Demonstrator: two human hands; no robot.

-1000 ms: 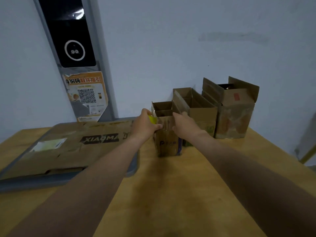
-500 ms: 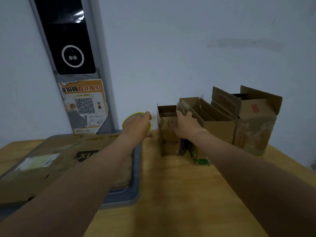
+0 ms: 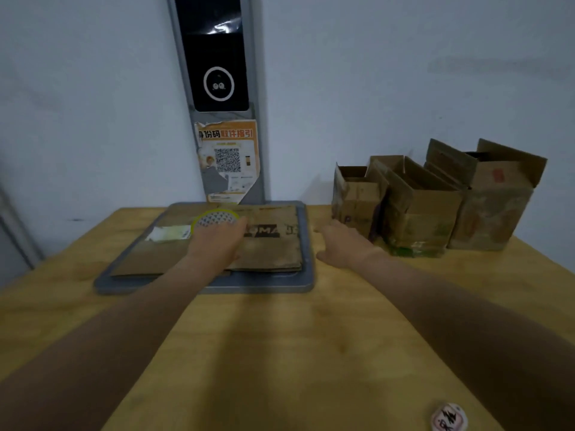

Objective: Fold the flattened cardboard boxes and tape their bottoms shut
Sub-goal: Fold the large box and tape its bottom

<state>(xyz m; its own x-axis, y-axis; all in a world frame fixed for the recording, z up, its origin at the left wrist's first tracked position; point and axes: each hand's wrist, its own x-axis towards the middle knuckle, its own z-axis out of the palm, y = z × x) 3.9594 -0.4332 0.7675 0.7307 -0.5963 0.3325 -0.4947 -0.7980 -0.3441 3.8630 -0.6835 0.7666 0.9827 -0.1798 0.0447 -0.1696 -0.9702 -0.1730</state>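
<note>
1. Flattened cardboard boxes (image 3: 270,253) lay stacked on the grey tray (image 3: 308,275), left of three erected boxes (image 3: 417,209) by the wall.
2. Step judged: parking the tape roll (image 3: 214,218), then taking the top sheet; best to set the roll clear of the stack; lift one sheet only, by its near edge.
3. Left hand (image 3: 217,244) was extended palm-down, fingers clasping the roll's near rim above the stack; right hand (image 3: 342,244) hovered with loose, parted fingers, holding nothing, between tray and erected boxes.

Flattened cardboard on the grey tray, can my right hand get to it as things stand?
Probably yes. The right hand is empty, right beside the tray, and the flattened cardboard lies bare on its right side; the left hand with the tape roll is further left.
</note>
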